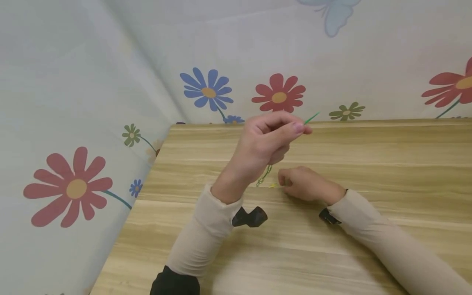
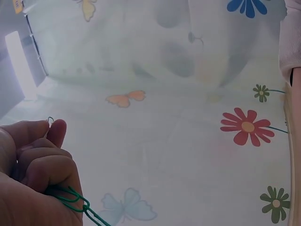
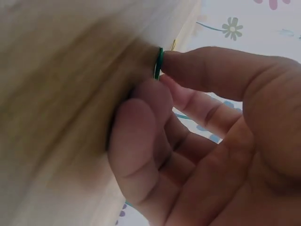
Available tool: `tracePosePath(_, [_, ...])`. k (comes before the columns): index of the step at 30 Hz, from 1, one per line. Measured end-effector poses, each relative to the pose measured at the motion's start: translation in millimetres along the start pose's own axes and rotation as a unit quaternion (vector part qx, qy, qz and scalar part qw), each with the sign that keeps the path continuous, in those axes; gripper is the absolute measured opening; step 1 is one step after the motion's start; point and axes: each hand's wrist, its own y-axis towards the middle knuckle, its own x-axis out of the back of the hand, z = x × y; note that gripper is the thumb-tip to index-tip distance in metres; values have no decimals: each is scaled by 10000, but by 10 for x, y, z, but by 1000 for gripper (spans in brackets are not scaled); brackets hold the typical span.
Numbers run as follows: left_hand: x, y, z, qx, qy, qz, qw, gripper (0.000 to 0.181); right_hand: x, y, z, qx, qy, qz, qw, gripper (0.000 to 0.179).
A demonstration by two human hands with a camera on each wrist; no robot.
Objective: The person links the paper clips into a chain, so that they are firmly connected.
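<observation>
Raised over the far part of the table, my left hand [image 1: 262, 141] pinches a green paper clip [image 1: 312, 118] between thumb and index finger, its end sticking out past the fingertips. A chain of green paper clips [image 1: 264, 176] hangs below this hand; in the left wrist view the linked wire loops [image 2: 77, 200] come out from under the curled fingers. Low at the tabletop, my right hand [image 1: 306, 183] has its fingers bent. Its thumb and fingertips pinch a green paper clip [image 3: 159, 61] in the right wrist view. Beside those fingertips is a yellow paper clip [image 1: 273, 185].
The wood-grain table [image 1: 368, 151] reaches back to a pale wall cloth [image 1: 228, 45] printed with flowers and butterflies. On its left, the table ends at a slanting edge. Black straps and camera mounts [image 1: 250, 217] sit at the sleeve cuffs.
</observation>
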Motion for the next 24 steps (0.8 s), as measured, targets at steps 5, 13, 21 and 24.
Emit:
tracePosePath(5, [-19,24,1,-72,61,42,9999,15,-1,-17,22,60,-173,-93,9998,18])
tracePosePath(13, [-38,50,-7,-173,130,211,9995,14,-30,46,49,440,-347,-548,9969,15])
tracePosePath(21, [-51,52,6,-13,243,122,9996,13,-120,144,176,871,-615,-649,9922,28])
tracePosePath(24, [-29,26,17,-53,313,71,9995,14,-135,113,171,1067,-559,-637,9907,28])
